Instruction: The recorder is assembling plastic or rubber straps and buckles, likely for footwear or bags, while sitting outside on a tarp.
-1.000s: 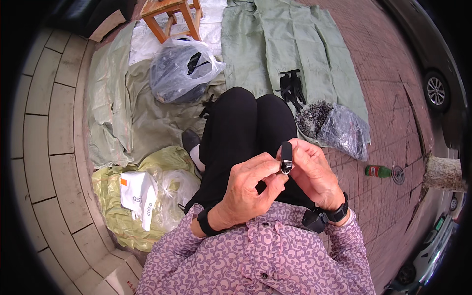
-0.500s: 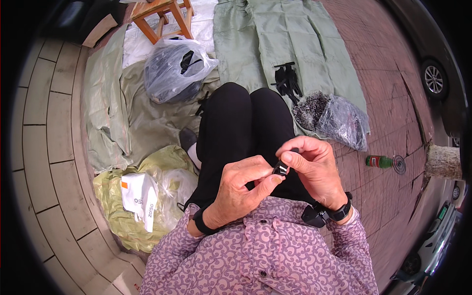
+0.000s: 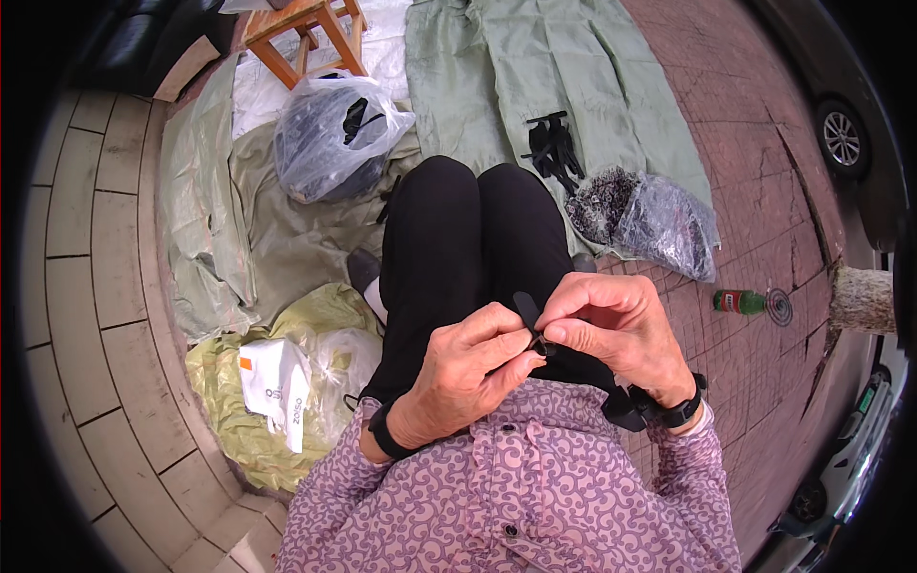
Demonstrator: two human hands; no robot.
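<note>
Above my lap, both hands pinch a small black strap (image 3: pixel 526 308) with a buckle-like piece at its lower end. My left hand (image 3: pixel 468 368) grips it from the left between thumb and fingertips. From the right, my right hand (image 3: pixel 611 320) pinches the same spot with thumb and index finger. The strap's rounded free end points up between the hands. Fingertips partly hide the buckle part. Beyond my right knee lies a bunch of black straps (image 3: pixel 552 148), beside a clear bag (image 3: pixel 669 229) with many small dark pieces (image 3: pixel 600 208) spilling at its mouth.
A translucent bag of black items (image 3: pixel 330 143) stands ahead left near a wooden stool (image 3: pixel 315 33). At left are a yellow-green sack (image 3: pixel 215 382) and a white packet (image 3: pixel 272 387). A green bottle (image 3: pixel 737 302) lies by a tree trunk (image 3: pixel 863 299). Parked cars line the right.
The strap's free end now stands up between my hands, where the dark buckle piece was more exposed before. My right hand has shifted slightly right and down.
</note>
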